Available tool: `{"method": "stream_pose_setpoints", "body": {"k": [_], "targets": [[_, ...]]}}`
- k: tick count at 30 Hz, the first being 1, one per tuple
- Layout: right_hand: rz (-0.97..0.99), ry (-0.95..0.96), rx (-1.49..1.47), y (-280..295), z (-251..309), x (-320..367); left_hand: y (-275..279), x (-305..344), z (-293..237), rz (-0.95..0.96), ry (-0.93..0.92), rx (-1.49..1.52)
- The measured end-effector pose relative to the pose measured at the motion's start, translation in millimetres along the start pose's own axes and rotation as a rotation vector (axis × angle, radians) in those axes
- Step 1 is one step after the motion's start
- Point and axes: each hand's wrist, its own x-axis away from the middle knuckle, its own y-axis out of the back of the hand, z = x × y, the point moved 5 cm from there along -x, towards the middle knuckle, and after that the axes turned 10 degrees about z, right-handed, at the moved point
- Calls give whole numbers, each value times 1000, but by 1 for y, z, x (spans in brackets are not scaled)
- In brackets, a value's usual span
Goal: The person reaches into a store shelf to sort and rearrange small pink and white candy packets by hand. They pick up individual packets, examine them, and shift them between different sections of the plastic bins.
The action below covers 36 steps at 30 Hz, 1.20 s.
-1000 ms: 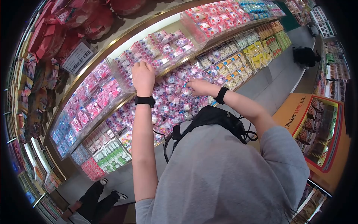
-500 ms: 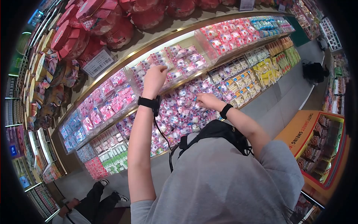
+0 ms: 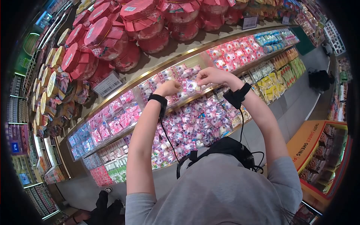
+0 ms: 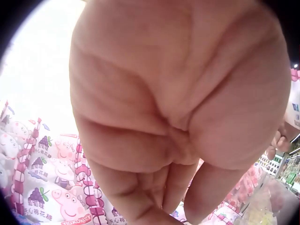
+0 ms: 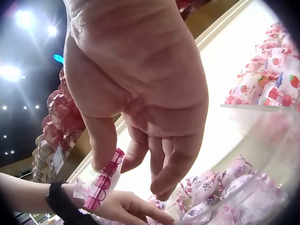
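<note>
My right hand [image 3: 215, 76] pinches a small white marshmallow packet with pink edging [image 5: 97, 186] between thumb and fingers, in front of the upper bin. The other fingers hang down relaxed. Close by on the left is my left hand [image 3: 170, 88], its fingers reaching down over the grape marshmallow packets [image 4: 63, 180] in that bin; nothing shows in its grasp. In the right wrist view, the left hand [image 5: 123, 208] lies behind the held packet with fingers fairly straight. Below both hands, a lower bin holds a loose heap of purple-pink packets [image 3: 191, 125].
Red-topped jars [image 3: 146, 18] line the shelf above, beside a price label [image 3: 108, 84]. Strawberry-pink packets [image 3: 234, 52] fill the bin to the right, yellow packets [image 3: 270, 80] the lower one. An orange display box [image 3: 309, 138] stands at right. Another person's legs [image 3: 101, 206] show at lower left.
My right hand has risen from the lower heap to the upper bin, now showing a marshmallow packet. The left hand stays by the upper bin. The head view has tilted toward the jars.
</note>
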Motion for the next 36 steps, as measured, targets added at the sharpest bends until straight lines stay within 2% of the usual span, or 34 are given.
{"method": "stream_pose_setpoints", "body": {"k": [2,3,4,5,6,7,8,9,10,12,13,16,18,19,21,25,27,28,30,34,36], "targets": [[170,-171,-180,-4,-8,-23,-16,-18,17,244,64,18],[170,-166,-176,-4,-11,-33,-3,6,-15,279,116,-61],[201,-217,-128,-7,-17,-42,-6,-3,-11,254,22,-143],[231,-267,-80,-8,-23,-49,-11,-11,-2,277,37,-43],[232,-263,-79,-7,-26,-56,-2,9,-32,300,52,58],[260,-267,-99,-7,-29,-61,-1,12,-38,299,55,55],[289,-271,-121,-8,-32,-67,-1,14,-45,289,-14,134],[295,-247,44,-6,-29,-73,0,13,-48,277,-83,212],[295,-243,40,-7,-27,-76,0,10,-43,279,-78,209],[284,-279,5,-9,-27,-80,-2,8,-45,249,-307,-154],[284,-279,0,-10,-27,-82,-3,7,-43,253,-306,-155],[357,-331,13,-16,-41,-90,-10,-2,-28,285,-266,-58],[406,-333,-172,-21,-54,-100,-15,-15,-7,259,-137,-5],[411,-334,-176,-22,-57,-101,-17,-15,-6,262,-133,-1],[359,-358,-35,-17,-59,-101,-16,-15,4,251,107,-240],[291,-382,-17,-6,-59,-95,-14,-11,3,286,82,-121],[217,-188,653,2,-53,-101,-14,-13,3,288,38,-154],[215,-188,651,4,-55,-100,-15,-12,3,291,38,-156],[286,-278,354,3,-61,-95,-11,-12,3,199,18,-210],[303,-335,328,2,-66,-99,-2,-12,5,56,16,-294],[350,-373,336,-6,-72,-108,2,-11,12,-1,119,-279]]}}
